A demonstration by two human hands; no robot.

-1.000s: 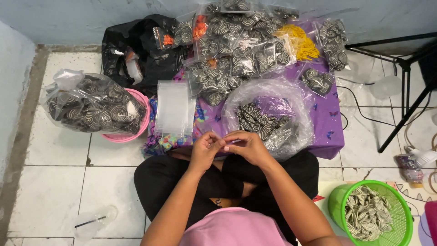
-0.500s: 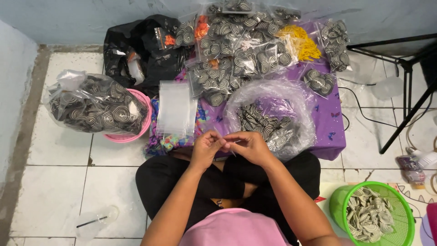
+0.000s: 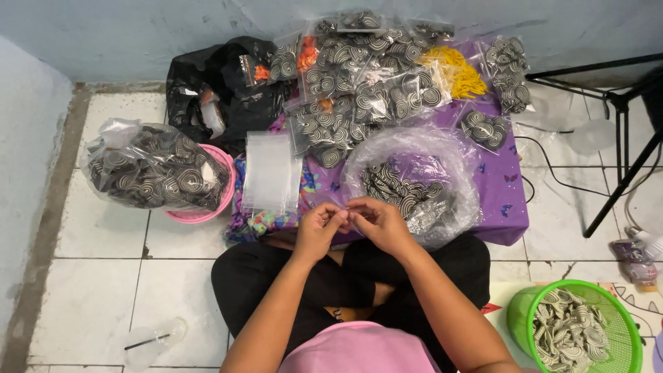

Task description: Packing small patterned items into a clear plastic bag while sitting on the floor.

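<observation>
I sit cross-legged on a tiled floor. My left hand (image 3: 319,228) and my right hand (image 3: 376,220) meet fingertip to fingertip in front of me, pinching a small clear plastic bag (image 3: 343,213) between them. Just beyond them lies an open clear bag (image 3: 442,155) holding several black-and-white spiral pieces (image 3: 397,186) on a purple cloth (image 3: 507,186). A stack of empty small clear bags (image 3: 271,173) lies left of my hands. What is inside the pinched bag is too small to tell.
Several filled packets of spiral pieces (image 3: 359,97) pile at the back by the wall, with yellow pieces (image 3: 459,72). A pink basin (image 3: 228,186) holds a big bag of spirals (image 3: 155,173). A green basket (image 3: 618,324) sits at right, a black stand (image 3: 621,138) behind it.
Both hands stay together at the same spot, fingers shifting only slightly. The view has tilted a little, so the green basket sits lower in frame.
</observation>
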